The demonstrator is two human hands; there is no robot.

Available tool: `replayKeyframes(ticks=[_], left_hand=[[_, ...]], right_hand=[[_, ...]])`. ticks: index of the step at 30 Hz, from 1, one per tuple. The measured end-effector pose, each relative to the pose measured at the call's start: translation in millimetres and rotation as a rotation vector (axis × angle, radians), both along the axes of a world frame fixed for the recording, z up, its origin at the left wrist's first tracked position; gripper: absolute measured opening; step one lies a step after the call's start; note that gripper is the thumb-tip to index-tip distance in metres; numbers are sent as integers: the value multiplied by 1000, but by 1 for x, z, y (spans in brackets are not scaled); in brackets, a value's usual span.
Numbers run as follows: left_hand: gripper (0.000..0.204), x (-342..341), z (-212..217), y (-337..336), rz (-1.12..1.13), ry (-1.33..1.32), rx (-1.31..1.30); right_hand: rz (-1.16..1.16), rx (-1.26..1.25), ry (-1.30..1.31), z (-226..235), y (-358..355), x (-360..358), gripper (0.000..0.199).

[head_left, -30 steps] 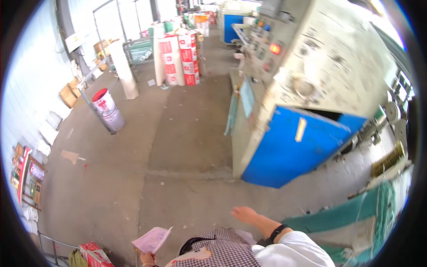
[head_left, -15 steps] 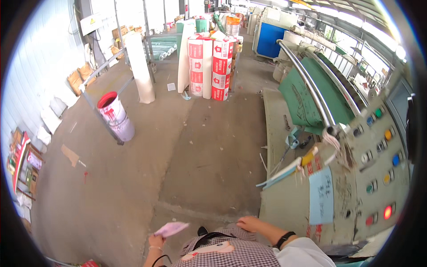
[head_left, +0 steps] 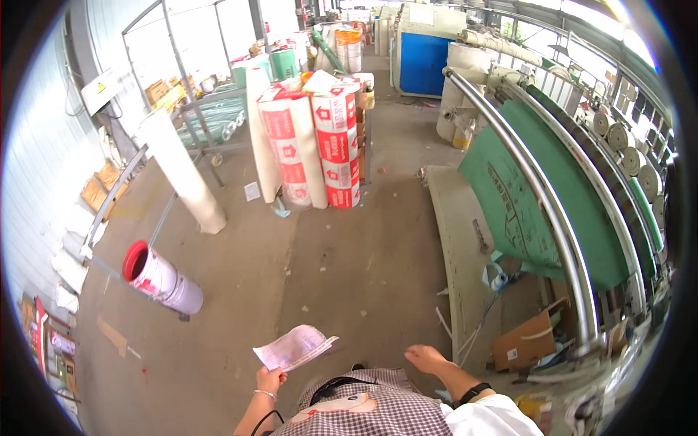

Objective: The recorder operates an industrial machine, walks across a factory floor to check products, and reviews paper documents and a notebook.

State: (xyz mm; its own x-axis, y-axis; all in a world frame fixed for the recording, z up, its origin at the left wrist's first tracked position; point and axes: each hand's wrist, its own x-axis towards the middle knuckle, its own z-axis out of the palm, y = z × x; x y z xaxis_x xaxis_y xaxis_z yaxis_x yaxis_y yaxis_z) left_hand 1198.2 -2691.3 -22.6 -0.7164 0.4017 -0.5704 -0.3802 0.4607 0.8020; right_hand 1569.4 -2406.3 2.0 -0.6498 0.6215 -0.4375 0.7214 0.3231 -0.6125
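Note:
Pale lilac sheets of paper (head_left: 294, 348), curled and layered at the right edge, are pinched by one end in my left hand (head_left: 270, 378). They stick out over the floor in front of my checked apron (head_left: 392, 410). My right hand (head_left: 426, 359) hangs in the air to the right of the apron, its fingers loosely curled in and nothing showing in them. It touches nothing around it. A black band circles the right wrist.
Ahead stand upright red-and-white wrapped rolls (head_left: 337, 152). To the left are a leaning white roll (head_left: 185, 174) and a paint-stained bucket (head_left: 163, 280). Along the right runs a machine with a metal rail (head_left: 534, 196) and green sheeting (head_left: 520, 182); a cardboard box (head_left: 525, 340) lies beneath.
I have moved forward; rolls and bucket look nearer, and the control panel on the right has left the view. The papers rose and fanned out; my right hand moved away from the apron.

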Motion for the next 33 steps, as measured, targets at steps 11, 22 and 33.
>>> replayKeyframes(ticks=[11,22,33], left_hand=[[12,-166,-51,368,58,-43,-24],[19,-194,33,873,-690,1,211],[20,-168,151,1318,-1226,390,363]], right_hand=[[-142,220,39,33,332,-146,36],[-1072,-162,293,-23,536,-77,30],[-720,51,341,34,978,-216,30]])
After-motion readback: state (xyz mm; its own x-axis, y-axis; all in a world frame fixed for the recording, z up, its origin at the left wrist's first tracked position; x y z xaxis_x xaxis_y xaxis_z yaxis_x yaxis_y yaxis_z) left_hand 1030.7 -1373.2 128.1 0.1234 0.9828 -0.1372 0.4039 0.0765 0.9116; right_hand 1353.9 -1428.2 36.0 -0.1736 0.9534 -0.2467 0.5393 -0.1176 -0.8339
